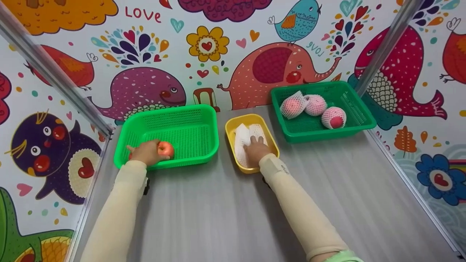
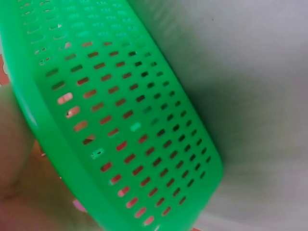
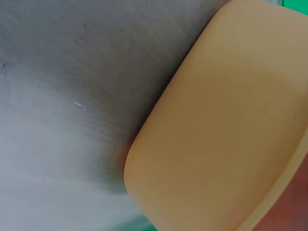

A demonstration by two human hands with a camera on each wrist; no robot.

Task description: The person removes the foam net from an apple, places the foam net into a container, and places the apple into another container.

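In the head view my left hand (image 1: 146, 153) reaches over the front rim of a bright green basket (image 1: 182, 163). Its thumb and fingers are around a red apple (image 1: 166, 149), and more red shows at the hand's left side. Through the slots of the basket wall (image 2: 130, 110), red patches appear in the left wrist view. My right hand (image 1: 257, 152) is inside a small yellow tray (image 1: 230, 133), its fingers resting on white foam net sleeves (image 1: 241, 136). The tray's wall (image 3: 216, 115) hides those fingers in the right wrist view.
At the back right stands a dark green basket (image 1: 302, 137) with a pink net-wrapped fruit (image 1: 292, 106) and two others like it. All the containers are on a grey table (image 1: 204, 211). Cartoon-printed walls (image 1: 207, 78) and metal frame posts (image 1: 386, 47) border it.
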